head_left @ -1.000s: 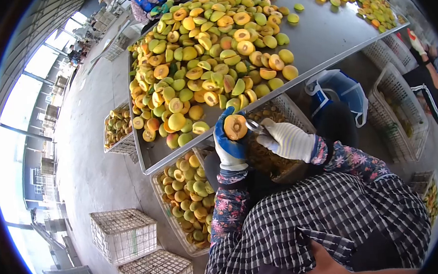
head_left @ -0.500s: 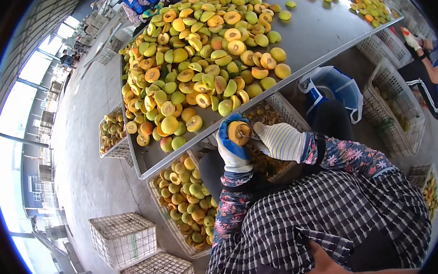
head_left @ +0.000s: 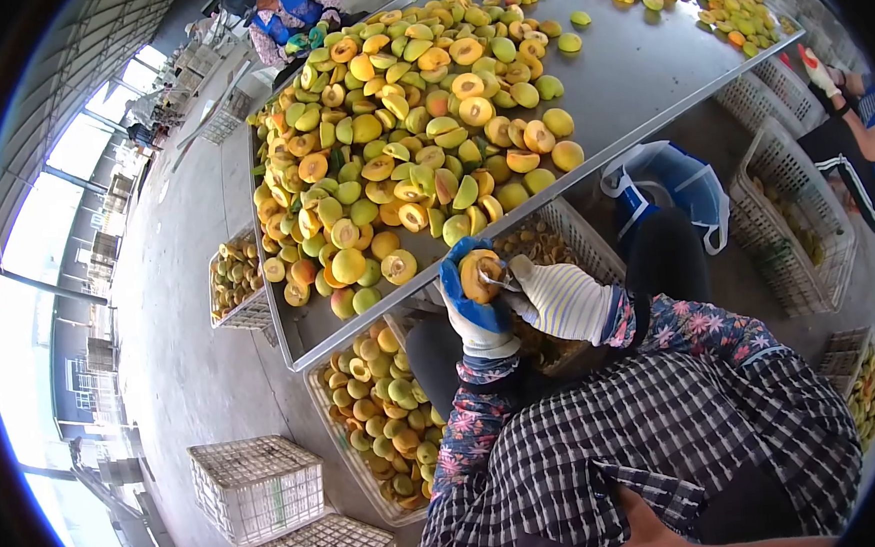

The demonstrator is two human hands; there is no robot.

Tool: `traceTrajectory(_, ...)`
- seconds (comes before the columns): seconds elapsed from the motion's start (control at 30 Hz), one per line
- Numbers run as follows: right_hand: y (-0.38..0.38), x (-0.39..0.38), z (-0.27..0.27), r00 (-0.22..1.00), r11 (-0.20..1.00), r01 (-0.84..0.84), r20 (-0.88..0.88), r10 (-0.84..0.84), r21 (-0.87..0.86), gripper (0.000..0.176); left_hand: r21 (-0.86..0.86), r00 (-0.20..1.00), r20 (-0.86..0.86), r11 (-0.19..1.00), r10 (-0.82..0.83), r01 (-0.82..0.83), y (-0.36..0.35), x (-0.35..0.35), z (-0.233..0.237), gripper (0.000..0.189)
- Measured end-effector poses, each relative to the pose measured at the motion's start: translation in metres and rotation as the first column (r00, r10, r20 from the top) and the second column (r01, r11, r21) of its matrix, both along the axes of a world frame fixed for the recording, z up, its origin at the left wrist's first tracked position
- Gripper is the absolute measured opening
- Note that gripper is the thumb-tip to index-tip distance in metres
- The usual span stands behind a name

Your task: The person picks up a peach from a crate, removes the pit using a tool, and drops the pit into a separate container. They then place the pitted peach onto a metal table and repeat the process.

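Note:
My left hand [head_left: 476, 306], in a white glove with a blue coated palm, is closed around a halved yellow peach [head_left: 480, 275] with its brown pit hollow facing up. My right hand [head_left: 564, 296], in a white striped glove, grips a small metal pitting tool [head_left: 507, 283], its tip against the cut face of the peach half. The handle is hidden inside the glove. Both hands are just off the near edge of a metal table [head_left: 636, 86], above a crate of brown scraps [head_left: 541, 242]. A heap of halved peaches [head_left: 380, 157] covers the table's left part.
Below the table on the left stands a crate of peach halves [head_left: 381, 417]. Upturned white crates [head_left: 255, 485] sit on the floor. A blue bag [head_left: 668, 184] hangs open right of my knees, beside another crate [head_left: 790, 217]. Co-workers [head_left: 291, 12] are at the far side and right.
The view has shifted slightly, so the table and crates sit a little differently. Both hands stay together at the peach half, and the tool's angle against it has changed slightly.

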State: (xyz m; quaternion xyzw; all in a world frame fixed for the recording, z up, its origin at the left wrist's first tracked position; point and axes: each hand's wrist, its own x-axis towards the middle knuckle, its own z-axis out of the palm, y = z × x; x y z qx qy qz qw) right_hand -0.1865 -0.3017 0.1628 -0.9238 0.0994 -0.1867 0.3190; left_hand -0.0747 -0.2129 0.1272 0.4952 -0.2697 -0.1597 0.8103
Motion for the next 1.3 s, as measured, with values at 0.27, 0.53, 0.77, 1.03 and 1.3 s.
traceTrajectory(0.27,0.009,0.000,-0.010,0.998,0.985,-0.055,0.035,0.050,0.162,0.033,-0.062,0.997,-0.001,0.995,0.076,-0.076,0.002,-0.010,-0.003,0.031)
traceTrajectory(0.53,0.001,-0.002,-0.020,0.982,0.922,-0.171,-0.021,0.190,0.349,0.025,-0.039,0.936,-0.275,0.975,-0.221,0.219,0.013,0.012,-0.001,0.047)
traceTrajectory(0.77,-0.013,0.002,-0.038,0.965,0.893,-0.237,-0.016,0.263,0.382,0.027,-0.214,0.812,-0.558,0.975,-0.171,0.058,0.000,0.000,-0.005,0.060)
traceTrajectory(1.03,-0.013,-0.001,-0.048,0.936,0.910,-0.226,-0.183,0.302,0.347,0.030,-0.196,0.670,-0.657,0.936,-0.346,0.291,0.008,0.020,-0.011,0.047)
traceTrajectory(1.3,-0.010,0.010,-0.133,0.946,0.891,-0.323,0.099,0.307,0.320,0.031,0.187,0.939,-0.268,0.945,-0.214,0.269,0.006,0.031,-0.044,0.041)
